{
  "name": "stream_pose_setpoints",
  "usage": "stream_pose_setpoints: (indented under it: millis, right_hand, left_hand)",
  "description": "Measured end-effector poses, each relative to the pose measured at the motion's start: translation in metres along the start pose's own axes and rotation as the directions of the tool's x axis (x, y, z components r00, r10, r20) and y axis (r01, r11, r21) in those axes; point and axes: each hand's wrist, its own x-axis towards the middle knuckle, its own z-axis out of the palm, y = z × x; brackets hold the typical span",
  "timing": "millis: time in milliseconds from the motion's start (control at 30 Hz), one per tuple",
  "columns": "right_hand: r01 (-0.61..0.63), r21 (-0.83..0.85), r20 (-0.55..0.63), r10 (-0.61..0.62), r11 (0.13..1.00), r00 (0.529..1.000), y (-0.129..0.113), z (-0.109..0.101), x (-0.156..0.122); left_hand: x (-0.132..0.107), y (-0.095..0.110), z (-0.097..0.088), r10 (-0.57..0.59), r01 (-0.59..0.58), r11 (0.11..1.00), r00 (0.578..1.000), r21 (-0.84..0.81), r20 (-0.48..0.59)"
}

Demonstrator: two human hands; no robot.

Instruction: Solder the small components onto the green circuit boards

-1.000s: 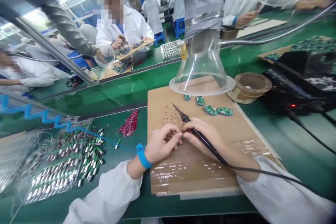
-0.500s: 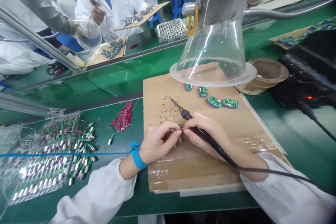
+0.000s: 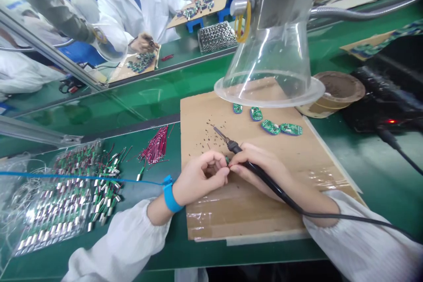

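My left hand (image 3: 202, 178), with a blue strap (image 3: 170, 196) round the wrist, is closed in a pinch over the cardboard sheet (image 3: 264, 211). Between its fingers and my right fingertips is a small green circuit board (image 3: 227, 160), mostly hidden. A soldering iron (image 3: 234, 146) rests in my right hand (image 3: 261, 168), its tip pointing up and left over dark specks on the cardboard. The thumb and forefinger of that hand also pinch at the small piece. Several green circuit boards (image 3: 270, 127) lie farther back on the sheet.
A clear fume hood (image 3: 267, 68) hangs over the back of the cardboard. Red wires (image 3: 155, 147) and a bag of small metal parts with wires (image 3: 56, 211) lie at left. At right stand a round tub (image 3: 337, 92) and a black device (image 3: 380, 110). A co-worker (image 3: 132, 22) sits opposite.
My left fingers have loosened and curled slightly apart around the small board, while my right hand barely moved. Across the bench, the co-worker's hand lowered to the boards and the co-worker's tilted board moved right.
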Motion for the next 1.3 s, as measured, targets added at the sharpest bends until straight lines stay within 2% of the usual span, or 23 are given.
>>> stream_pose_setpoints:
  millis: [300, 467, 633, 733, 800, 900, 1000, 1167, 1300]
  right_hand:
    - [0.046, -0.06, -0.011, -0.047, 0.997, 0.999, 0.0, 0.0, 0.001]
    - [-0.033, -0.109, -0.073, 0.025, 0.993, 0.997, 0.002, -0.001, 0.003]
    - [-0.06, -0.13, -0.002, 0.061, 0.99, 0.998, -0.002, 0.005, 0.002]
    - [-0.065, -0.145, -0.019, 0.063, 0.987, 0.998, -0.002, -0.001, -0.002]
    - [-0.11, -0.147, -0.066, 0.102, 0.983, 0.993, 0.0, -0.01, -0.006]
    - [-0.201, 0.023, -0.138, 0.202, 0.979, 0.97, 0.001, -0.025, -0.015]
    - [-0.196, 0.235, -0.209, 0.246, 0.952, 0.947, -0.001, -0.034, -0.027]
    - [-0.252, 0.314, -0.319, 0.351, 0.916, 0.88, 0.001, -0.038, -0.043]
    - [-0.287, 0.296, -0.279, 0.369, 0.911, 0.887, 0.005, -0.038, -0.046]
  left_hand:
    - [-0.002, -0.004, -0.002, 0.014, 0.0, 0.989, 0.995, 0.151, -0.096]
    - [-0.003, -0.013, -0.014, 0.04, 0.006, 0.964, 0.986, 0.265, -0.165]
    - [-0.004, -0.017, -0.021, 0.072, 0.002, 0.929, 0.98, 0.371, -0.187]
    - [-0.004, -0.017, -0.02, 0.066, 0.01, 0.914, 0.982, 0.405, -0.174]
    - [-0.003, -0.016, -0.019, 0.054, 0.018, 0.908, 0.986, 0.419, -0.159]
    - [-0.001, -0.012, -0.019, 0.119, -0.053, 0.877, 0.987, 0.477, -0.108]
    - [0.004, -0.006, -0.023, 0.163, -0.148, 0.86, 0.987, 0.489, 0.013]
    - [0.014, 0.002, -0.035, 0.088, -0.187, 0.88, 0.967, 0.437, 0.237]
    - [0.021, 0.004, -0.039, 0.113, -0.242, 0.874, 0.945, 0.422, 0.308]
